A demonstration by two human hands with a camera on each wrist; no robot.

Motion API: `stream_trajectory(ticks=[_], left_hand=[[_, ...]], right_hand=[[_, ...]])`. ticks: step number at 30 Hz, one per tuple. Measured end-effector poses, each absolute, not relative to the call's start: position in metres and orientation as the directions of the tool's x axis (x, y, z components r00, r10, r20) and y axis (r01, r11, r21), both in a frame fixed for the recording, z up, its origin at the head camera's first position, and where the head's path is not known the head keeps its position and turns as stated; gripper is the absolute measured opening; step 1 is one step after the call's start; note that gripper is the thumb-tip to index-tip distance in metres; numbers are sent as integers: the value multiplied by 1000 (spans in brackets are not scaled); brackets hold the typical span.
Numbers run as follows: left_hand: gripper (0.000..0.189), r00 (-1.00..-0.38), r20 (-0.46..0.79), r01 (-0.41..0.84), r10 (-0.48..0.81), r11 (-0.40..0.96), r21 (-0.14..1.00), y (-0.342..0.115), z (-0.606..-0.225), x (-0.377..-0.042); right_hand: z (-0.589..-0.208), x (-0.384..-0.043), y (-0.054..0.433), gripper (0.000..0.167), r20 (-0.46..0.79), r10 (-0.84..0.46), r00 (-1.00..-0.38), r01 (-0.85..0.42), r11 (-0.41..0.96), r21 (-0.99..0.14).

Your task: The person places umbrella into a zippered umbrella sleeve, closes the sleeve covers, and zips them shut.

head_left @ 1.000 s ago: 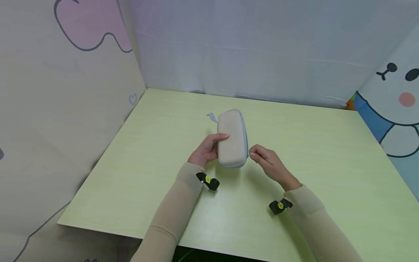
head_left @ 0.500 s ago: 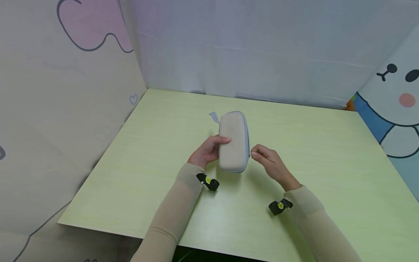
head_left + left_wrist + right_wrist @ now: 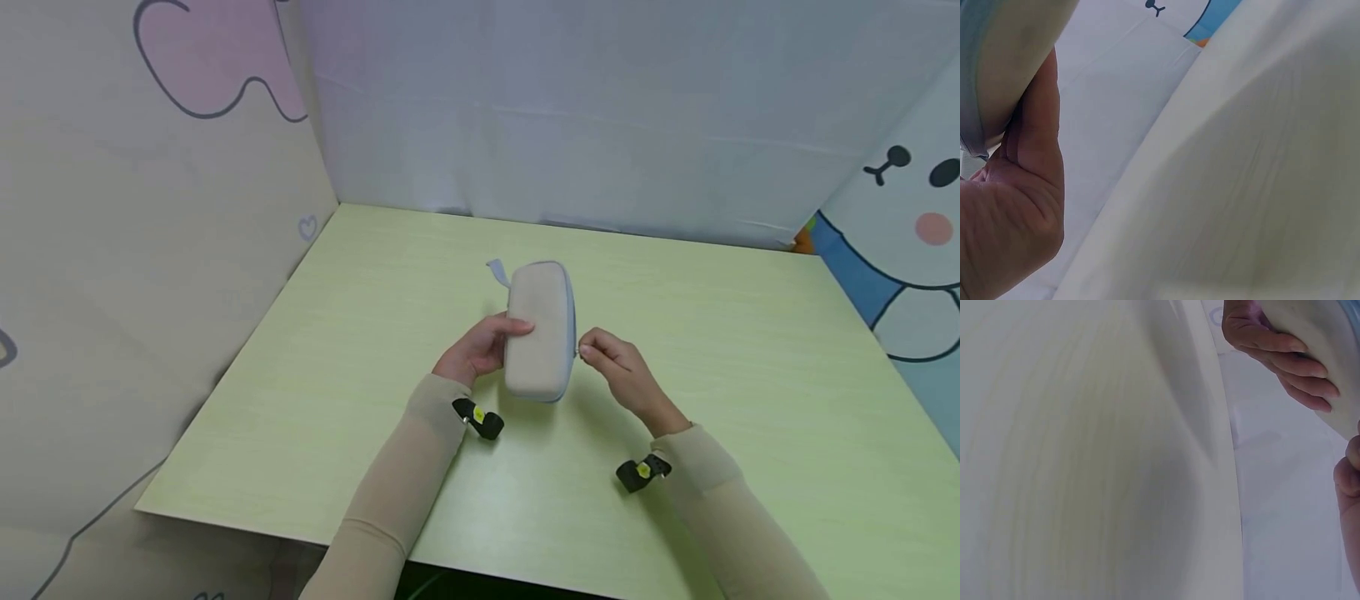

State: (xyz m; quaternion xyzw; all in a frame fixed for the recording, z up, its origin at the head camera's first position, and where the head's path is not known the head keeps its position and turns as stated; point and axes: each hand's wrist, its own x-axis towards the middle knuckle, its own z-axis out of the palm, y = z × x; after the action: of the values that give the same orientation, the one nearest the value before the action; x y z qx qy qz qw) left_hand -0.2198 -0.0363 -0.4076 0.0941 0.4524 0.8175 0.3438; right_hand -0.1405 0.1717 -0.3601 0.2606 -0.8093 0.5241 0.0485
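A cream zip case [image 3: 536,371] with a light blue zip band is held up over the table, its long side nearly upright. My left hand [image 3: 480,346] grips its left side, thumb across the front face; in the right wrist view that hand's fingers [image 3: 1300,365] lie along the back. At the case's right edge, low down, my right hand [image 3: 622,375] pinches a small zip pull [image 3: 577,352], mostly hidden by the fingertips. A light blue fabric loop [image 3: 498,271] sticks out at the upper left. I cannot tell how far the zip is undone.
The pale green table [image 3: 322,417] spreads beneath both hands, its front edge close to the forearms. A light curtain-like wall [image 3: 600,117] closes the back, and a pale wall [image 3: 150,292] stands at the left. Each wrist carries a small black camera.
The case has moved slightly down and to the right with my left hand. My right hand has hardly moved, so the pinched pull now sits farther up the case's edge.
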Motion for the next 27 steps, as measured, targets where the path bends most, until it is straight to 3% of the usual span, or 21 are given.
stream_trajectory(ticks=[27], left_hand=[[56, -727, -188, -501, 660, -323, 802, -34, -404, -218]], right_hand=[[-359, -141, 171, 14, 377, -311, -872, -472, 332, -817]])
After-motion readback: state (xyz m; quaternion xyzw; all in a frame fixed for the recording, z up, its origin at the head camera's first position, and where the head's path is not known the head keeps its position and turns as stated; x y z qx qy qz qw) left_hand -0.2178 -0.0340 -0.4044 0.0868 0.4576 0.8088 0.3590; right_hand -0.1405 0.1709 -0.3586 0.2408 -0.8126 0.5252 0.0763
